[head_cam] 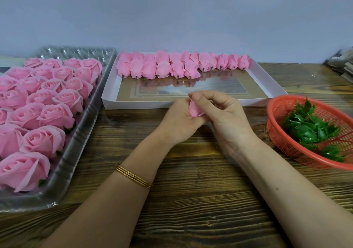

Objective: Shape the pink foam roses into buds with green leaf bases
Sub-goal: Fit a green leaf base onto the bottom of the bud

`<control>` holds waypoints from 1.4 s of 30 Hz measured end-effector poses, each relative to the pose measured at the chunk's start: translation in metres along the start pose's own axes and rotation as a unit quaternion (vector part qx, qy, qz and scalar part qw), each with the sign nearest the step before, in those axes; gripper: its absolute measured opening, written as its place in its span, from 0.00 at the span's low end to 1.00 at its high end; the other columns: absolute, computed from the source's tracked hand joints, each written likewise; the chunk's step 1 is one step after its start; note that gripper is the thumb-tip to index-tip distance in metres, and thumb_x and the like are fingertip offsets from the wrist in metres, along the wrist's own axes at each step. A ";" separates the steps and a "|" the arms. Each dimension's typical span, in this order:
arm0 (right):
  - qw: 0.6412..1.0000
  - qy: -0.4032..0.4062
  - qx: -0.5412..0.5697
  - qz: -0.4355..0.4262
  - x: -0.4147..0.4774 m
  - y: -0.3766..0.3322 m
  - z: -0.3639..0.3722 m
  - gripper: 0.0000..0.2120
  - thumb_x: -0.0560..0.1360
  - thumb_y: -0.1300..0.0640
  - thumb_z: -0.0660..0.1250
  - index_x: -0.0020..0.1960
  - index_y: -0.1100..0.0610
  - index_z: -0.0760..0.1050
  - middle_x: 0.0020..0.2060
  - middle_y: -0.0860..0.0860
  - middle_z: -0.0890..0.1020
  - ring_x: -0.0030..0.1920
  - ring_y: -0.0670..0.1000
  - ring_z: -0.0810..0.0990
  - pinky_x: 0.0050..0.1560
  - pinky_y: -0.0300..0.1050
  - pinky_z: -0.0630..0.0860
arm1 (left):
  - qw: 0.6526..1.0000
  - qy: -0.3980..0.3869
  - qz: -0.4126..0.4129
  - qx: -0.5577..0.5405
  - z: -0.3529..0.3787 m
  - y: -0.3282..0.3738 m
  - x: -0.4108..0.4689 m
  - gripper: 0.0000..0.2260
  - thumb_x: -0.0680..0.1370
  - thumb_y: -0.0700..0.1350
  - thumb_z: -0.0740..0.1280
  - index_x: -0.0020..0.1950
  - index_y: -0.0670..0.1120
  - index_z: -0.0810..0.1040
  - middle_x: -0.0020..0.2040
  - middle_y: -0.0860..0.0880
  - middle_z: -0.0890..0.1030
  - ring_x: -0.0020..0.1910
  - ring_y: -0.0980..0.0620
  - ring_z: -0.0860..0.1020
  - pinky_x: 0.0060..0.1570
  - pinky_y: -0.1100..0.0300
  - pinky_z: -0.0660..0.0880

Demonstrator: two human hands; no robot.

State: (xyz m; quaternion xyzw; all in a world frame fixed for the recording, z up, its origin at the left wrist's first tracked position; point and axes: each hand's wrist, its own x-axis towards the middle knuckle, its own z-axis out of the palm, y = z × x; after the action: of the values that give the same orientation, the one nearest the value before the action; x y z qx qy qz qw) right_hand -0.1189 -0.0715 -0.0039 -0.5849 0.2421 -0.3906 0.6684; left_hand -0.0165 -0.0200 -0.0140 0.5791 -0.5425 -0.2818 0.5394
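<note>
A pink foam rose [194, 109] is squeezed between both hands at the table's middle. My left hand [179, 121] wraps its fingers around the rose from below. My right hand [219, 112] pinches the petals from above, thumb pointing left; most of the rose is hidden. Several open pink roses [45, 102] fill a clear plastic tray [76, 152] on the left. Several shaped pink buds [172, 64] lie in two rows at the back of a white box tray [267, 81]. Green leaf bases [309, 127] lie in a red mesh basket [282, 133] on the right.
The wooden table [200, 200] runs under everything. A grey wall stands behind. A stack of flat items [342, 62] sits at the far right edge. A gold bangle [133, 177] circles my left wrist.
</note>
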 end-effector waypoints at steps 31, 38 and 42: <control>0.997 0.013 -0.058 -0.038 0.001 -0.007 -0.003 0.09 0.79 0.55 0.64 0.56 0.54 0.80 0.45 0.42 0.84 0.52 0.40 0.80 0.65 0.45 0.74 | 0.999 0.018 -0.037 -0.031 0.005 -0.001 -0.001 0.08 0.72 0.36 0.75 0.49 0.37 0.81 0.47 0.40 0.84 0.49 0.43 0.83 0.55 0.44 0.77; 0.966 0.000 -0.222 -0.130 0.001 0.004 0.000 0.08 0.78 0.55 0.67 0.43 0.54 0.83 0.36 0.42 0.82 0.46 0.44 0.81 0.55 0.42 0.75 | 0.999 0.007 0.015 0.033 0.009 -0.002 0.001 0.06 0.67 0.40 0.69 0.36 0.52 0.81 0.35 0.50 0.81 0.39 0.48 0.79 0.44 0.48 0.78; 0.954 -0.013 -0.263 -0.142 0.000 0.012 -0.001 0.06 0.75 0.54 0.70 0.50 0.48 0.83 0.45 0.41 0.84 0.51 0.40 0.81 0.58 0.37 0.73 | 0.995 -0.004 0.043 0.095 0.010 -0.002 0.001 0.07 0.71 0.40 0.63 0.43 0.41 0.79 0.40 0.49 0.81 0.45 0.51 0.81 0.47 0.50 0.78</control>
State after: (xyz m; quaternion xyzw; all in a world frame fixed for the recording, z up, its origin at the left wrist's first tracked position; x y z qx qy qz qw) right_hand -0.1170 -0.0725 -0.0156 -0.7730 0.2422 -0.3966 0.4320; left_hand -0.0247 -0.0249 -0.0183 0.6031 -0.5930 -0.2079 0.4913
